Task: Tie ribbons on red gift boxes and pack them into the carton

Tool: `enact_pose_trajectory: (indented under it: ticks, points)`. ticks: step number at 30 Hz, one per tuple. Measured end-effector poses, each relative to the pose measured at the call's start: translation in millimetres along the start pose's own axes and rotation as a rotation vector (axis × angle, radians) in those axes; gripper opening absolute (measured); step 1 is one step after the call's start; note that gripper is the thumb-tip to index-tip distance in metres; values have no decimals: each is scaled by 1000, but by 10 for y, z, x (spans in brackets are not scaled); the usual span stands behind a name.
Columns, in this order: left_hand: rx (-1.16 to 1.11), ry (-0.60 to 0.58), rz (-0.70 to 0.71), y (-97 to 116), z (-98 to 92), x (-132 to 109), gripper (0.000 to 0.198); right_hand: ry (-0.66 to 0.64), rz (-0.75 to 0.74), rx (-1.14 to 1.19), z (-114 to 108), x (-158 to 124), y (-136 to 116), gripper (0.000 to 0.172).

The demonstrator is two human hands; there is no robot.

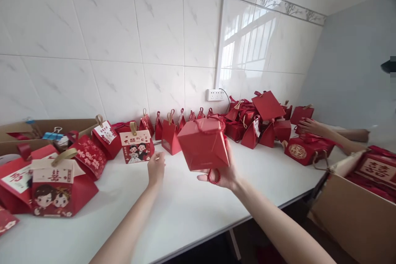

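My right hand is closed around a plain red gift box, lifted above the white table and tilted with a flat face toward me. A twisted red cord shows at its top, and a loop of cord hangs under it by my fingers. My left hand is over the table with its fingers curled in and nothing visible in them. Just beyond it stands a red gift box with a cartoon couple and a tan ribbon loop. Another cartoon-couple box stands at the near left.
Several small red boxes line the wall. A pile of red boxes is at the back right. Another person's hand reaches in near a red box with a gold emblem. A cardboard carton stands beside the table's right edge.
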State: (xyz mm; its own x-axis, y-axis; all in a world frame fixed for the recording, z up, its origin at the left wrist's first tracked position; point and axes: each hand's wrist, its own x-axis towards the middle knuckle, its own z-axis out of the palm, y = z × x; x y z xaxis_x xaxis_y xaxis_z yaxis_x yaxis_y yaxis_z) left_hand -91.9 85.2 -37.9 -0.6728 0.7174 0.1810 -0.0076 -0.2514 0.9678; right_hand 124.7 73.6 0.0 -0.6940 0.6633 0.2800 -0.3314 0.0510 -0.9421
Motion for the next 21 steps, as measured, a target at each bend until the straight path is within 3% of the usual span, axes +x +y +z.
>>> enact_pose_trajectory:
  ticks: [3, 7, 9, 11, 17, 21]
  points:
    - [-48, -157, 114, 223, 56, -140, 22, 131, -148, -291, -51, -395, -175, 77]
    - [-209, -543, 246, 576, 178, -548, 38, 318, -252, -758, -138, -880, -412, 90]
    - [-160, -737, 311, 726, 227, -800, 44, 381, -276, -932, -147, -1068, -508, 93]
    - [-81, -858, 389, 851, 265, -1026, 47, 407, -311, -1077, -127, -1211, -589, 97]
    - [47, -786, 480, 1055, 350, -1421, 23, 400, -363, -1310, -43, -1474, -737, 102]
    - [121, -840, 417, 1012, 376, -1570, 32, 449, -358, -1364, -38, -1644, -761, 106]
